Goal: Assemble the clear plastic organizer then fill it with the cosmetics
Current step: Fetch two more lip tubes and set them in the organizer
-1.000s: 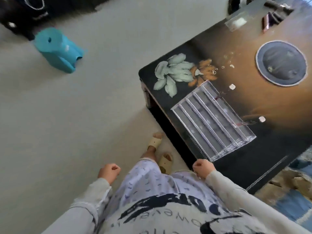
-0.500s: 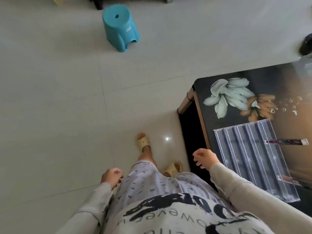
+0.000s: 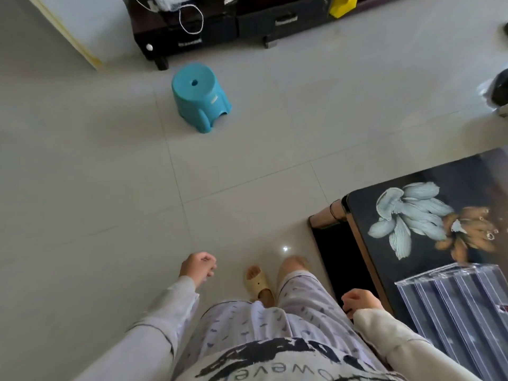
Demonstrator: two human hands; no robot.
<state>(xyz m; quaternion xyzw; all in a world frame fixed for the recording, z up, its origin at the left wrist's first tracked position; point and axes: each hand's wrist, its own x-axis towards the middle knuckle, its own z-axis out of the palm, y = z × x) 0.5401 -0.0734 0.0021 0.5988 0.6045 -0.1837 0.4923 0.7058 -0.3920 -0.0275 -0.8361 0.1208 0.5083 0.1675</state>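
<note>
- At bottom right, on the table [image 3: 365, 207]: the clear plastic organizer [image 3: 450, 309] lies flat on the top, cropped by the frame edge.
- Organizer: transparent, hard-looking and glossy, with long straight parallel ribs that split it into narrow channels. The dark table top shows through it.
- A small reddish item sits at the organizer's right edge, too cropped to identify.
- Table: dark glossy top with a rounded corner, printed with a pale blue-grey flower and orange-brown petals. It has a brown edge trim and a metallic-looking leg at the corner.
- Floor [image 3: 110, 174]: large pale tiles, smooth, with thin grout lines and one small bright glint near the feet.
- Blue stool [image 3: 199, 96]: moulded plastic with a round flat seat, a centre hole and arched cut-outs between the legs. It stands on the floor, well apart from the table.
- Far side: a dark low cabinet [image 3: 247, 23] on short feet, with a looped white cord [image 3: 191, 22] hanging over its front.
- Left hand [image 3: 196, 266]: out in front of the left sleeve and over the floor. Fingers loosely curled in, holding nothing.
- Right hand [image 3: 358, 299]: beside the table's near edge, close to the organizer but not touching it. Fingers loosely curled, holding nothing.
- Both sleeves are pale soft fabric. A beige slipper [image 3: 258, 281] is on the foot between the hands.
</note>
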